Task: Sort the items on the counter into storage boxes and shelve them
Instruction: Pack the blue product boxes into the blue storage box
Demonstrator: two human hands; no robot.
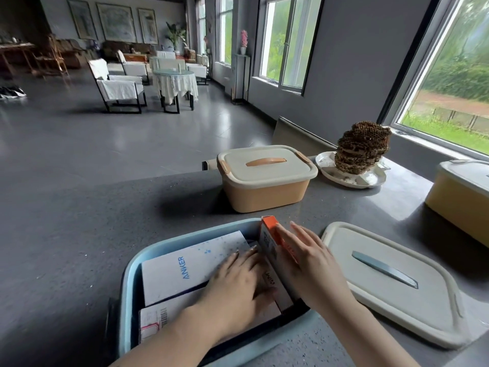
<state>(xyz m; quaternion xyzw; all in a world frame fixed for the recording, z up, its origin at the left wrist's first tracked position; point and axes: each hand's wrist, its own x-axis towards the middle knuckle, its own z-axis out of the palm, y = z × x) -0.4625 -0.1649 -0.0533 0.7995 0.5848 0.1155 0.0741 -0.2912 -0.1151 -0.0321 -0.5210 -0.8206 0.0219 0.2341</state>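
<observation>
Head view: at 6 o'clock the open pale-blue plastic storage box (127, 292) on the grey speckled surface (79, 221) is being packed. The left hand (235, 282), fingers flat, presses the white cardboard boxes (185, 266); the right hand (309, 260), fingers straight, steadies the upright orange-topped carton (270, 234). Next, probably, the beige lid with a blue handle (391, 282), lying at 3 o'clock, must be fetched.

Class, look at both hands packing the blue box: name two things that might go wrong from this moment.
1. The orange-topped carton stands on edge, above the blue box's rim; the lid lying beside it may not close.
2. The left hand presses flat on the packed cartons while the right hand pushes the carton; it may jam or crush.
</observation>
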